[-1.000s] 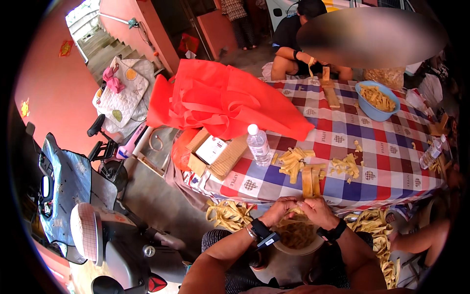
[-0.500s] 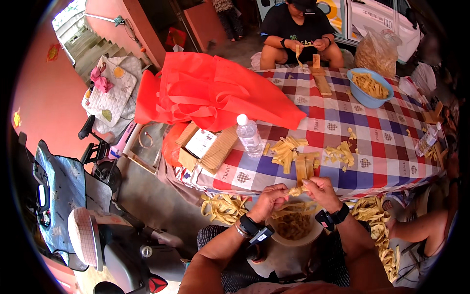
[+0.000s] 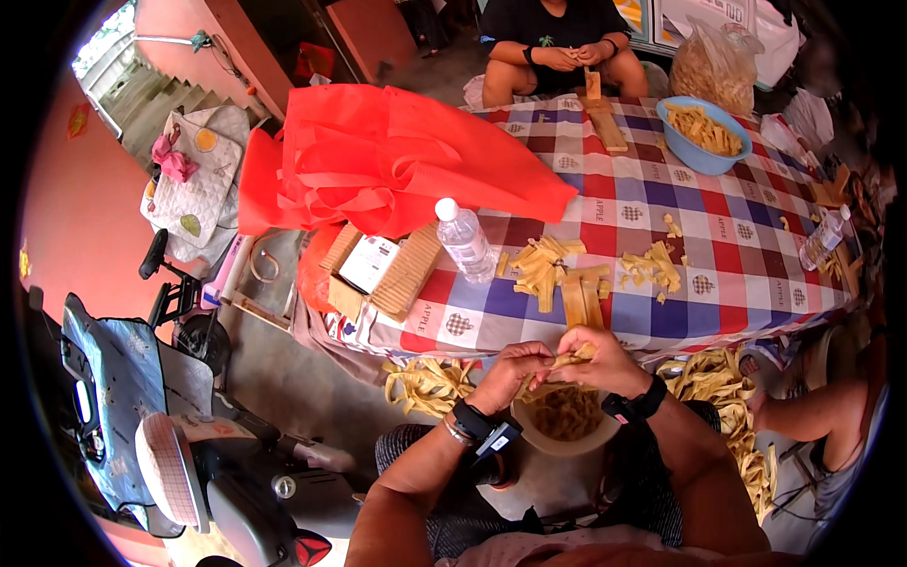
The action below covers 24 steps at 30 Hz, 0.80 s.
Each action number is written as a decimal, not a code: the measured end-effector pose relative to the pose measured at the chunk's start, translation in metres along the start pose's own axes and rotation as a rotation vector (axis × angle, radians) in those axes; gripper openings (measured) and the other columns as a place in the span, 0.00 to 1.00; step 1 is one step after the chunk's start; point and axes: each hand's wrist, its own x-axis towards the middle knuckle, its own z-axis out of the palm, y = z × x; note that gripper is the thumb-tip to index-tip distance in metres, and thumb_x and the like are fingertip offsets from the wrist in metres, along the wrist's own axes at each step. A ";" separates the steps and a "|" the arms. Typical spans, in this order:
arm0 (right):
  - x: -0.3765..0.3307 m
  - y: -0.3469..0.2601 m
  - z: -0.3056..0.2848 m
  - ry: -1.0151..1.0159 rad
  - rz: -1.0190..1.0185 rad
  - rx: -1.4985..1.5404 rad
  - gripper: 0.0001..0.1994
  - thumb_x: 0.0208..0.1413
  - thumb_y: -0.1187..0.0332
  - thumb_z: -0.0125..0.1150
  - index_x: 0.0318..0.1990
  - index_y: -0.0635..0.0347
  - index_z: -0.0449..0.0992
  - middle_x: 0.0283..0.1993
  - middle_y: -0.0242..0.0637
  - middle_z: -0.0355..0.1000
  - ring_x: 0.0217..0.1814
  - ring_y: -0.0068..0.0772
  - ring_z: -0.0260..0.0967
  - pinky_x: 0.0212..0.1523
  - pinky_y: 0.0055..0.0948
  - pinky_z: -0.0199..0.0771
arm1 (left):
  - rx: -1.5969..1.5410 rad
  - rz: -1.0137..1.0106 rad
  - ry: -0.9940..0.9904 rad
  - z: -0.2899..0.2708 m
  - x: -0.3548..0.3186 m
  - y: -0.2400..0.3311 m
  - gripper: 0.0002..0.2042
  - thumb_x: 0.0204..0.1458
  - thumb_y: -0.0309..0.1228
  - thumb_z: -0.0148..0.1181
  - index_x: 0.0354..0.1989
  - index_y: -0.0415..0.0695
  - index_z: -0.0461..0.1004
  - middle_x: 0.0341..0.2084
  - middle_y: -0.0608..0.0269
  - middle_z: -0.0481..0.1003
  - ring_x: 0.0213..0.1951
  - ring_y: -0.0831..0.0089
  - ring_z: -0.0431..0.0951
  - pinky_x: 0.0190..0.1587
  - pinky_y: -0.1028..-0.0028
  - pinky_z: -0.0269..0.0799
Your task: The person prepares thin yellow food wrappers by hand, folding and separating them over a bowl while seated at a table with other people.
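Observation:
Over a pale bowl (image 3: 573,448) of knotted yellow pieces, my hands are close together in front of the table edge. My left hand (image 3: 513,371) pinches one end of a soft, flat yellow strip (image 3: 573,357). Fingers of my right hand (image 3: 605,363) are closed on the same strip, hiding part of it. Just beyond my hands, a wooden block (image 3: 581,300) lies at the table's edge. Beside it is a pile of cut yellow strips (image 3: 540,271), with smaller yellow scraps (image 3: 652,269) to the right.
Long yellow strips (image 3: 427,386) hang or lie below the table edge, with more strips (image 3: 710,386) at right. A water bottle (image 3: 466,244), open carton (image 3: 408,283) and red bag (image 3: 378,161) stand left. Across the checked tablecloth (image 3: 642,326) sits a person (image 3: 553,38) near a blue basin (image 3: 707,161).
My hands have drawn closer together, and my right hand now covers more of the strip. The whole view has shifted slightly. Across the table, the person's hands have come together.

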 end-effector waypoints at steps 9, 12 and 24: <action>-0.003 0.000 -0.011 0.068 0.050 0.070 0.08 0.48 0.79 0.65 0.33 0.61 0.71 0.26 0.26 0.72 0.24 0.11 0.65 0.23 0.15 0.64 | -0.167 -0.048 0.059 0.009 -0.005 0.007 0.04 0.52 0.25 0.53 0.27 0.39 0.70 0.16 0.72 0.65 0.15 0.87 0.55 0.19 0.83 0.46; -0.004 0.001 -0.015 0.049 0.116 0.162 0.09 0.48 0.78 0.65 0.34 0.61 0.71 0.26 0.26 0.71 0.23 0.12 0.65 0.21 0.15 0.64 | -0.162 -0.044 0.060 0.003 -0.007 0.004 0.04 0.51 0.25 0.54 0.27 0.39 0.70 0.16 0.72 0.66 0.15 0.87 0.54 0.19 0.83 0.47; 0.007 0.017 0.000 0.081 0.245 0.275 0.07 0.56 0.71 0.61 0.32 0.61 0.68 0.24 0.31 0.71 0.21 0.13 0.65 0.18 0.13 0.61 | 0.243 0.127 -0.005 0.011 0.000 0.010 0.06 0.56 0.26 0.51 0.39 0.39 0.71 0.28 0.69 0.72 0.31 0.83 0.70 0.34 0.82 0.66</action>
